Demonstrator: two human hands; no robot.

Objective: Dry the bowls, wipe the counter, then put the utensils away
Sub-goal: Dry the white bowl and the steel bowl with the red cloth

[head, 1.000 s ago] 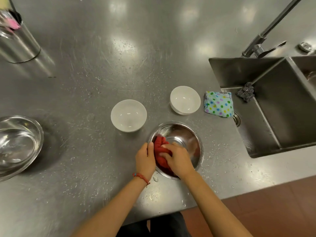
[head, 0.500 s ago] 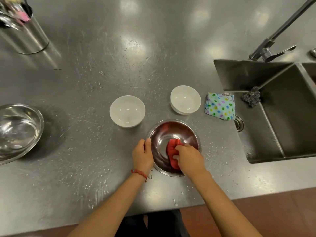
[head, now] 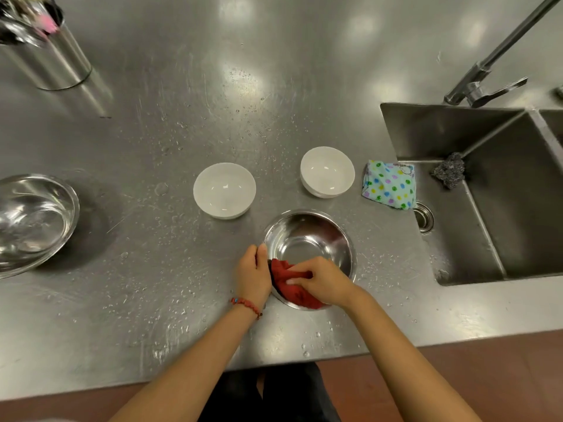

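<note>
A steel bowl point(head: 313, 239) sits on the wet steel counter point(head: 170, 123) near its front edge. My left hand point(head: 253, 274) grips the bowl's left rim. My right hand point(head: 323, 280) presses a red cloth point(head: 289, 287) against the bowl's near inner wall. Two white bowls stand behind it, one to the left point(head: 224, 190) and one to the right point(head: 327, 176). A larger steel bowl point(head: 33, 220) rests at the far left. A steel utensil holder point(head: 45, 53) with utensils stands at the back left.
A dotted cloth point(head: 388, 184) lies at the sink's left edge. The sink point(head: 502, 208) holds a steel scourer point(head: 449, 170) and has a drain point(head: 423, 219). The tap point(head: 487, 80) rises behind it. Water drops cover the counter.
The red cloth and my right hand have swept from the bowl's middle round to its near left inner wall. My left hand keeps its hold on the rim.
</note>
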